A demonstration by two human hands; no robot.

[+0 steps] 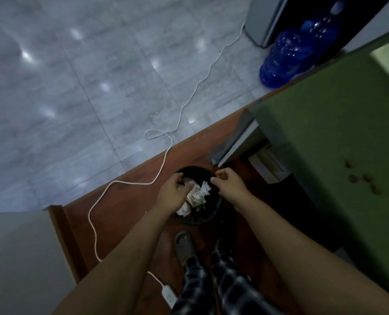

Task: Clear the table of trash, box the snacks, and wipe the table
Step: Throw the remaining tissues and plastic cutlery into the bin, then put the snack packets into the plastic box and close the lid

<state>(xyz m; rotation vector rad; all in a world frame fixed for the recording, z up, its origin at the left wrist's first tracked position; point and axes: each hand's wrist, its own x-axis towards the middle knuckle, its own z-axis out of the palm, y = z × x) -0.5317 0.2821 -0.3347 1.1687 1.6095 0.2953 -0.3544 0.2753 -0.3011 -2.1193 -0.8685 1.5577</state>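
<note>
A black trash bin [190, 220] stands on the brown floor strip in front of my feet, with crumpled white paper [198, 196] inside it. My left hand [174, 192] hovers over the bin's left side, fingers loosely curled just above the paper, nothing plainly held. Over the bin's right rim, my right hand [230, 184] also hangs with loosely curled fingers and holds nothing I can see. To the right is the table with a green cloth [325, 137], and several small brown bits [359, 178] lie on it.
A white cable [166, 153] runs across the tiled floor to a power strip [169, 295] by my feet. Blue water jugs [286, 55] stand at the far right. A grey box [236, 142] sits beside the table. A pale cabinet [18, 258] is at my left.
</note>
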